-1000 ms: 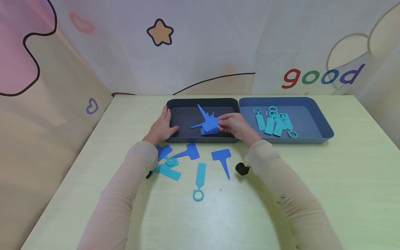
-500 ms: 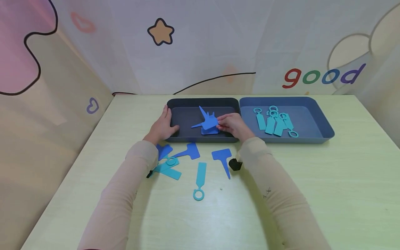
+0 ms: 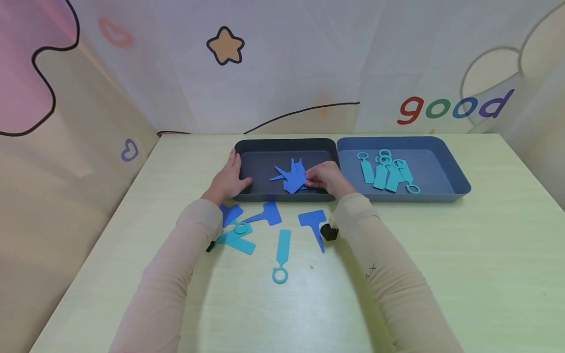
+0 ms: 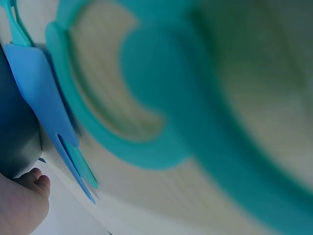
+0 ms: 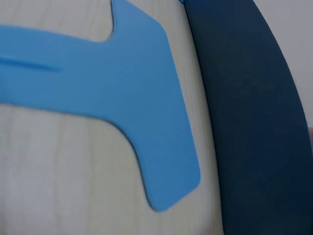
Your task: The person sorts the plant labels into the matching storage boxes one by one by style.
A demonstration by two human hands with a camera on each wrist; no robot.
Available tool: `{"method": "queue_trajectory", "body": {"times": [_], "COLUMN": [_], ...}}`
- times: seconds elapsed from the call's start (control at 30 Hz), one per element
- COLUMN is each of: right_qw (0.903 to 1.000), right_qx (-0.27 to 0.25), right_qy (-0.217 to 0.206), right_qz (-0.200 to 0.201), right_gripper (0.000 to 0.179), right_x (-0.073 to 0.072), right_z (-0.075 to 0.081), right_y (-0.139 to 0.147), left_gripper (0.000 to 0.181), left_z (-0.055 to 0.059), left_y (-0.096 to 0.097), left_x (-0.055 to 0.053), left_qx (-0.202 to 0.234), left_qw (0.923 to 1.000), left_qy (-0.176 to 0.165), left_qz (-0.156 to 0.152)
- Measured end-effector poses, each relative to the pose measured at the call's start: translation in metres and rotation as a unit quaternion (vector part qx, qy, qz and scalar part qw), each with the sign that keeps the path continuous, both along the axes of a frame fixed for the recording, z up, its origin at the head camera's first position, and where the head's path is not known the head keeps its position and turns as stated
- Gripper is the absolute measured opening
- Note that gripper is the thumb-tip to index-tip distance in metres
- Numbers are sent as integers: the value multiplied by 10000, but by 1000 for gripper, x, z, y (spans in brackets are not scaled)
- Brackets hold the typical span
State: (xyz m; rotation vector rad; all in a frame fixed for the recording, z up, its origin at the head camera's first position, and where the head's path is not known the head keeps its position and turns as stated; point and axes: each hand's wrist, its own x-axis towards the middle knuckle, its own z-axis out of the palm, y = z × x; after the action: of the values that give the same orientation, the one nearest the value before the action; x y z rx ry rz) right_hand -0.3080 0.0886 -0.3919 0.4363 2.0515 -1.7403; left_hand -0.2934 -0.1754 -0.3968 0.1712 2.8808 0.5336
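Well, my left hand lies spread at the left end of the black tray, thumb apart from the fingers, which I judge steadies it; my right hand, over the black tray's right part, seems to pinch the right edge of a blue tag with the fingertips; that tag is above the other blue tags heaped inside the black tray, though whether it touches them I cannot tell; to do this well, I should pinch lightly, lay it flat and let go gently, lest the thin stems underneath shift; I should mind the black piece at my right cuff too, close beside a loose blue tag on the tabletop in front of the black tray; teal tags lie in the blue-grey tray to the black tray's right.
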Motion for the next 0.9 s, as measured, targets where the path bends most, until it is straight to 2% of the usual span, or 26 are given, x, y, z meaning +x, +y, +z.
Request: {"method": "queue_trajectory", "body": {"times": [0.23,0.37,0.53,0.63,0.73,0.83,0.9], "right_qw": [9995,9967,9876,9784,9615,9428,9342], "right_qx": [249,660,1340,1774,2304,2708,2831], "right_qy": [172,421,770,1016,1459,1916,2145], "right_qz": [74,206,270,294,330,334,334], "right_gripper": [28,23,16,13,13,23,30], "right_x": [2,4,6,7,9,13,16], "right_z": [-1,-1,-1,-2,-1,1,3], "right_y": [0,-1,-4,-6,-7,-9,-9], "left_gripper": [85,85,85,85,85,85,85], "left_z": [0,-1,-1,-1,-2,-1,-1], "left_y": [0,0,0,0,0,0,0], "left_x": [0,-1,0,-1,-1,0,0], "left_qx": [17,-7,-13,-6,-8,-19,-10], "left_qw": [10000,10000,10000,10000,10000,10000,10000], "left_qy": [-13,-3,-6,-26,-44,-39,-39], "left_qz": [-7,-1,-5,-5,-4,-7,-1]}}
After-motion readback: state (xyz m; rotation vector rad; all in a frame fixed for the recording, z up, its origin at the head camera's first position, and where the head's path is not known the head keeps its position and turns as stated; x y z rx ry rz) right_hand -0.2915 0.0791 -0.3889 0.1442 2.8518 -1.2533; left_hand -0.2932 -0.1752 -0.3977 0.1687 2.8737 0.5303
